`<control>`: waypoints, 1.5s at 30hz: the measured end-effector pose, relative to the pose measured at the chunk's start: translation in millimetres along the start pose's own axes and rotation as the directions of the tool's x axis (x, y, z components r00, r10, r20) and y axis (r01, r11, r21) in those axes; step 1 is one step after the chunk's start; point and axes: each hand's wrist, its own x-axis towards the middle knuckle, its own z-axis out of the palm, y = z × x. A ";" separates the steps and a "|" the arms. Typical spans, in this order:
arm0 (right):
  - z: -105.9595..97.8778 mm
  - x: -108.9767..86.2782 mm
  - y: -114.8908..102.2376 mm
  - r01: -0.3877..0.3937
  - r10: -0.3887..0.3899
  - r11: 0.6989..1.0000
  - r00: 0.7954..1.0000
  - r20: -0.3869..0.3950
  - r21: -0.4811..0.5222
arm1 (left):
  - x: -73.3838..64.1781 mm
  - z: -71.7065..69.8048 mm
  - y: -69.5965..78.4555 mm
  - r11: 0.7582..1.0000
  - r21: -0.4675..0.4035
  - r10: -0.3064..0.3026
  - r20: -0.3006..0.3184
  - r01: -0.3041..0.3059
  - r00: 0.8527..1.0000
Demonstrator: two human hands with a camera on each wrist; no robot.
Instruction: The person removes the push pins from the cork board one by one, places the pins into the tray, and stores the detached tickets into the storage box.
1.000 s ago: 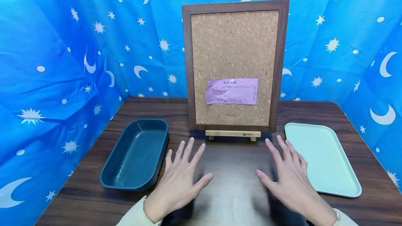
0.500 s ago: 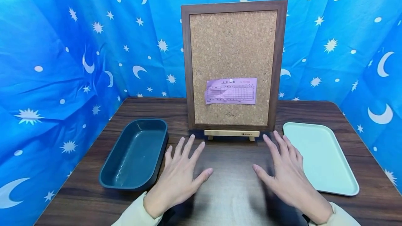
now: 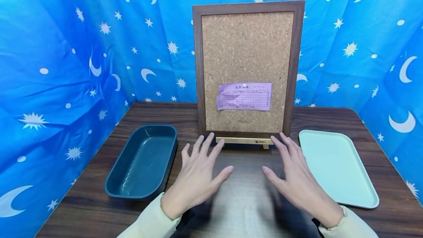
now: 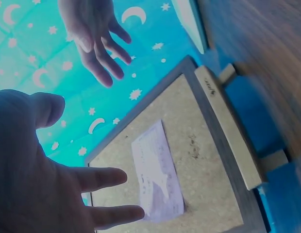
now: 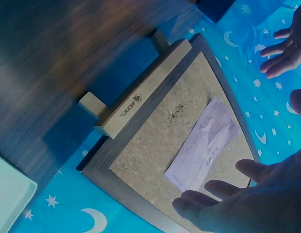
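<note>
Hovering above the brown table (image 3: 244, 194), both hands were released, fingers spread and grasping nothing. The left hand (image 3: 196, 177) and the right hand (image 3: 295, 179) faced each other well apart, their fingertips near the wooden ledge (image 3: 242, 140) of the stand; whether any fingertip touched it, I could not tell. On that ledge stood a corkboard (image 3: 246, 54) in a dark brown frame, upright. The purple paper slip (image 3: 245, 100), printed with a grid, hung on the lower half of the cork, held near the middle of its top edge by a white pin (image 3: 244, 85); its left part looked creased. Left of the left hand sat a dark blue bin (image 3: 145, 161), while a pale green tray (image 3: 343, 172) lay just beside the right hand. Behind everything hung a blue curtain (image 3: 178, 17) with white moons and stars.
</note>
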 end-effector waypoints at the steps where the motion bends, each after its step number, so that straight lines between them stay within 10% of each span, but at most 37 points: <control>1: -0.5 1.6 -0.6 0.007 -0.007 1.000 1.000 -0.001 0.011 | 1.5 -0.4 1.6 1.000 -0.006 0.003 -0.006 -0.003 1.000; 19: -7.1 27.2 -11.2 0.084 -0.082 0.996 0.996 -0.033 0.044 | 23.9 -1.2 -1.2 0.997 -0.071 -0.003 -0.107 -0.005 0.994; 45: -17.0 94.9 -30.0 0.182 -0.163 0.980 0.964 -0.209 0.077 | 93.5 1.4 -24.6 0.997 -0.077 -0.041 -0.306 0.018 0.951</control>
